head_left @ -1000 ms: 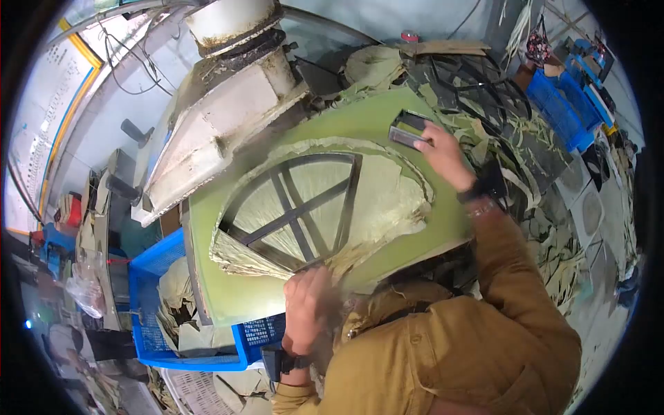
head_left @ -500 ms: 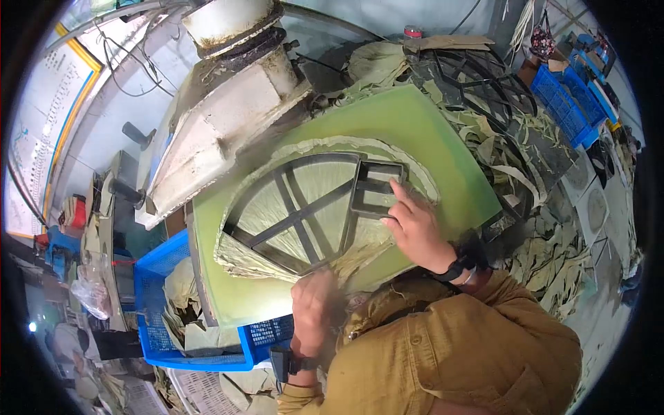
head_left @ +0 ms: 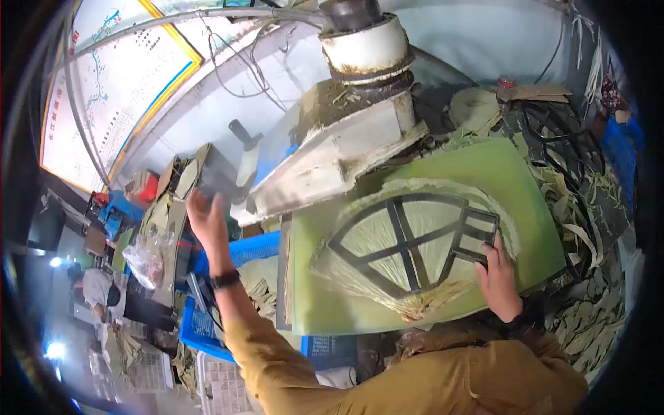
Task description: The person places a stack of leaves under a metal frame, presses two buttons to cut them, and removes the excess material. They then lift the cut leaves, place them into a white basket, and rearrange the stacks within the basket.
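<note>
On a green cutting board (head_left: 532, 207) lies a layer of dried, pleated leaves (head_left: 346, 266), pale green and spread like a fan. A black fan-shaped cutting die (head_left: 404, 242), with crossed bars and small compartments at its right end, rests flat on them. My right hand (head_left: 501, 283) touches that right end with its fingertips, fingers stretched out. Raised off to the left, my left hand (head_left: 209, 221) is empty with fingers apart. It is nearest the dark handles and white head of the press (head_left: 346, 162), which stands behind the board.
A blue crate (head_left: 197, 325) with leaf pieces sits below the board's left side. Leaf scraps (head_left: 588, 318) pile up at the right, near more black dies (head_left: 553, 135). A chart (head_left: 117, 83) hangs on the wall. Another person (head_left: 104, 290) is at the far left.
My left hand has left the die's lower edge and swung up and left towards the press handles. My right hand stays at the die's right end. The view has shifted left.
</note>
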A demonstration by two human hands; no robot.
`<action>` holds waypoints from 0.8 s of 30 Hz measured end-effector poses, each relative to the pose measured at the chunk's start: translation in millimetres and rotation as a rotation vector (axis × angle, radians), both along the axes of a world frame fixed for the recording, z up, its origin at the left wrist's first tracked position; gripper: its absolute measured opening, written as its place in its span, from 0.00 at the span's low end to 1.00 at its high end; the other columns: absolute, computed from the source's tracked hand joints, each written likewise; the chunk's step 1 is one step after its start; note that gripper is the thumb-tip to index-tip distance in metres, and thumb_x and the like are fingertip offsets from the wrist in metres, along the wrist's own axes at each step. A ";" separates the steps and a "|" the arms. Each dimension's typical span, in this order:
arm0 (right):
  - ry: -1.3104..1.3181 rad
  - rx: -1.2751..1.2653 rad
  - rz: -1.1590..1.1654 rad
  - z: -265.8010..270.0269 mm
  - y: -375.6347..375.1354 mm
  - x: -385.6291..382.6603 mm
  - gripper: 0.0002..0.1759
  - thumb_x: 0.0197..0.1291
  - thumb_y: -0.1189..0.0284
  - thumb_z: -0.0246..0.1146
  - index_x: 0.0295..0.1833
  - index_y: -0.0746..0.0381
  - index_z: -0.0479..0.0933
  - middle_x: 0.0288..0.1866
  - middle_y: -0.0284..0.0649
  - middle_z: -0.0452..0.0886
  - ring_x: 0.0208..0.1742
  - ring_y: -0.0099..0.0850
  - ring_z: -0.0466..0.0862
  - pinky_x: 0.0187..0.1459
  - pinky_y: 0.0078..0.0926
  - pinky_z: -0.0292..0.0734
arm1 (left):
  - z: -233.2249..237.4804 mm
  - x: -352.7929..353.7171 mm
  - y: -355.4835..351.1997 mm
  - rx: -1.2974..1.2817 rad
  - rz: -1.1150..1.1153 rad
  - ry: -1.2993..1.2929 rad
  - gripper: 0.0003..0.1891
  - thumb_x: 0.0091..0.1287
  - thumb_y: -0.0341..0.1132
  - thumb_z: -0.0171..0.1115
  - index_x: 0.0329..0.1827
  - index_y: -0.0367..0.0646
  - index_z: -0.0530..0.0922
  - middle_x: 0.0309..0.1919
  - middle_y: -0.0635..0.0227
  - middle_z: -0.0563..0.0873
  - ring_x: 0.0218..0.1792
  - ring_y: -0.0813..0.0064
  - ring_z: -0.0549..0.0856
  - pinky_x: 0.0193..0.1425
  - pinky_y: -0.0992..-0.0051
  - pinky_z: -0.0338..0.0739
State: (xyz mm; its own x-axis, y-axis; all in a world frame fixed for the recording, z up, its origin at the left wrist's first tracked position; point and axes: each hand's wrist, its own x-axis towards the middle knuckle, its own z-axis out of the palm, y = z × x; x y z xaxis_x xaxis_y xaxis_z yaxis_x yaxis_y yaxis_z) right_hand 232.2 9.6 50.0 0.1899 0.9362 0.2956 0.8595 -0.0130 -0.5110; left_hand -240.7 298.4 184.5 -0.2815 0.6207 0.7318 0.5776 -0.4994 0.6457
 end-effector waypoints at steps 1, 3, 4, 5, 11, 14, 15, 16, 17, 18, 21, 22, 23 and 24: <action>-0.013 -0.035 -0.032 -2.3 1.5 -2.8 0.21 0.63 0.74 0.60 0.59 0.69 0.66 0.73 0.65 0.52 0.68 0.63 0.63 0.64 0.50 0.64 | 4.2 -9.9 31.7 0.036 0.162 0.115 0.24 0.65 0.35 0.65 0.59 0.30 0.71 0.51 0.59 0.80 0.51 0.73 0.80 0.58 0.77 0.72; -0.105 -0.105 -0.098 -7.3 3.7 -7.5 0.20 0.62 0.72 0.60 0.57 0.69 0.68 0.72 0.66 0.53 0.64 0.62 0.67 0.62 0.50 0.67 | -12.7 -59.2 115.2 -0.111 0.106 0.114 0.26 0.68 0.46 0.61 0.56 0.29 0.72 0.48 0.57 0.81 0.49 0.68 0.80 0.57 0.72 0.72; -0.151 -0.085 -0.120 -16.0 6.7 -8.9 0.20 0.61 0.72 0.61 0.57 0.69 0.69 0.72 0.67 0.54 0.63 0.62 0.69 0.61 0.49 0.67 | 4.3 -43.2 103.7 -0.473 -0.055 -0.003 0.27 0.71 0.48 0.55 0.57 0.29 0.72 0.49 0.51 0.81 0.51 0.62 0.80 0.58 0.67 0.71; -0.202 -0.080 -0.149 -23.7 8.2 -8.9 0.20 0.60 0.72 0.61 0.56 0.69 0.70 0.71 0.68 0.55 0.61 0.61 0.71 0.61 0.49 0.68 | -29.9 -76.6 154.3 -0.414 -0.048 -0.029 0.24 0.72 0.45 0.52 0.58 0.31 0.72 0.50 0.49 0.82 0.50 0.60 0.80 0.58 0.65 0.71; -0.220 -0.039 -0.099 -12.8 5.5 -13.1 0.20 0.62 0.74 0.59 0.58 0.69 0.67 0.69 0.74 0.52 0.64 0.64 0.67 0.64 0.49 0.65 | -35.7 -38.5 121.6 -0.177 -0.017 -0.055 0.21 0.75 0.45 0.49 0.54 0.32 0.72 0.45 0.60 0.78 0.44 0.69 0.74 0.55 0.70 0.68; -0.233 -0.048 -0.089 -13.2 3.3 -12.3 0.21 0.64 0.74 0.57 0.61 0.69 0.65 0.69 0.75 0.51 0.65 0.66 0.65 0.65 0.51 0.63 | -31.4 -36.2 85.0 -0.166 0.052 0.055 0.21 0.75 0.46 0.49 0.54 0.32 0.73 0.45 0.60 0.78 0.45 0.69 0.75 0.55 0.70 0.68; -0.224 -0.038 -0.070 -18.0 4.0 -10.8 0.21 0.64 0.74 0.57 0.61 0.69 0.65 0.69 0.75 0.51 0.65 0.66 0.65 0.65 0.51 0.63 | -27.1 -31.0 66.1 -0.192 0.070 0.040 0.22 0.75 0.46 0.49 0.54 0.32 0.73 0.46 0.59 0.78 0.46 0.68 0.75 0.55 0.70 0.68; -0.234 -0.015 -0.067 -24.1 4.3 -8.6 0.22 0.65 0.74 0.56 0.63 0.68 0.64 0.69 0.75 0.51 0.66 0.66 0.64 0.65 0.52 0.63 | -24.8 -26.9 44.2 -0.205 0.105 0.025 0.24 0.75 0.48 0.49 0.57 0.32 0.72 0.49 0.56 0.78 0.48 0.67 0.76 0.57 0.70 0.68; -0.244 0.010 -0.064 -27.8 4.4 -6.5 0.23 0.65 0.74 0.55 0.64 0.68 0.62 0.69 0.75 0.51 0.66 0.67 0.64 0.66 0.53 0.62 | -18.9 -9.3 13.5 -0.217 0.140 0.009 0.26 0.75 0.50 0.48 0.60 0.32 0.71 0.53 0.53 0.78 0.51 0.66 0.76 0.58 0.70 0.68; -0.236 0.037 -0.045 -28.6 3.9 -4.9 0.26 0.65 0.72 0.56 0.67 0.67 0.60 0.69 0.75 0.50 0.66 0.67 0.64 0.65 0.54 0.62 | -19.3 -5.0 -10.9 -0.177 0.113 0.034 0.27 0.75 0.51 0.48 0.61 0.33 0.71 0.54 0.53 0.78 0.50 0.66 0.77 0.57 0.70 0.69; -0.130 -0.022 0.005 -11.8 -3.1 0.3 0.28 0.64 0.70 0.59 0.67 0.66 0.61 0.70 0.72 0.52 0.67 0.65 0.64 0.65 0.54 0.62 | -11.5 25.8 -89.2 -0.240 0.057 -0.246 0.26 0.75 0.53 0.48 0.58 0.36 0.74 0.50 0.59 0.80 0.46 0.70 0.78 0.49 0.72 0.73; -0.119 -0.013 0.006 -7.8 -5.0 5.6 0.28 0.64 0.70 0.59 0.67 0.66 0.61 0.70 0.72 0.52 0.67 0.65 0.64 0.65 0.54 0.62 | -6.8 25.0 -110.4 -0.344 0.038 -0.231 0.24 0.75 0.54 0.47 0.51 0.39 0.77 0.44 0.65 0.81 0.41 0.76 0.77 0.42 0.75 0.73; 0.016 -0.015 0.039 -4.2 -7.3 12.7 0.29 0.63 0.69 0.60 0.67 0.66 0.61 0.71 0.69 0.54 0.67 0.63 0.64 0.66 0.53 0.62 | 1.1 26.4 -133.3 -0.403 -0.018 -0.154 0.22 0.74 0.52 0.50 0.44 0.39 0.78 0.40 0.66 0.80 0.39 0.79 0.77 0.40 0.77 0.72; 0.149 -0.017 0.074 0.6 -10.0 19.3 0.30 0.62 0.68 0.62 0.67 0.65 0.61 0.71 0.66 0.56 0.67 0.62 0.65 0.66 0.52 0.63 | 5.2 29.5 -145.3 -0.414 -0.031 -0.160 0.21 0.73 0.50 0.53 0.46 0.36 0.77 0.40 0.65 0.80 0.38 0.79 0.76 0.39 0.78 0.72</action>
